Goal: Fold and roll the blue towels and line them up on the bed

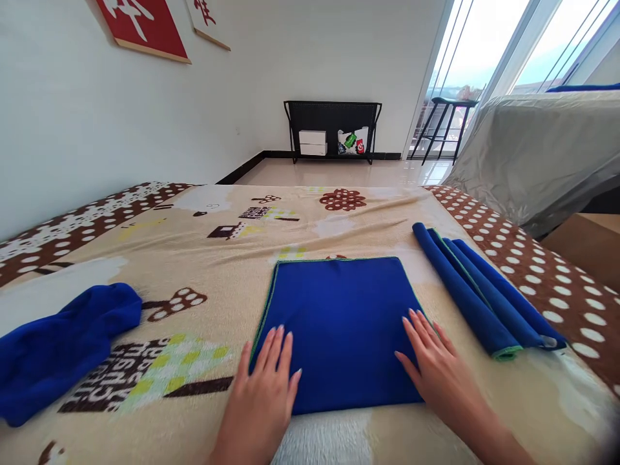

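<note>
A blue cloth [339,323] lay flat in the middle of the bed, folded into a neat shape close to a square, with a thin green stitched edge visible along its far and left sides. Its surface looked smooth and matte, like microfibre. The left hand [264,387] rested palm down on the near left corner of this cloth, the fingers stretched out and only slightly spread, holding nothing. The right hand [433,365] lay palm down on the near right corner in the same way, fingers extended and a little apart, also gripping nothing.

Under the cloth was a fleece blanket [203,258], soft and fuzzy, beige in the middle with brown and yellow cartoon prints, and brown with white dots at the borders.

To the right, near but apart from the flat cloth, was a folded towel stack [479,297] of the same blue fabric, shaped as long narrow strips lying side by side, with a green edge at the near end. Far to the left, a crumpled blue cloth [62,349] lay in a loose, rounded heap.

Behind the bed stood a black metal shelf [332,129] against the white wall.
</note>
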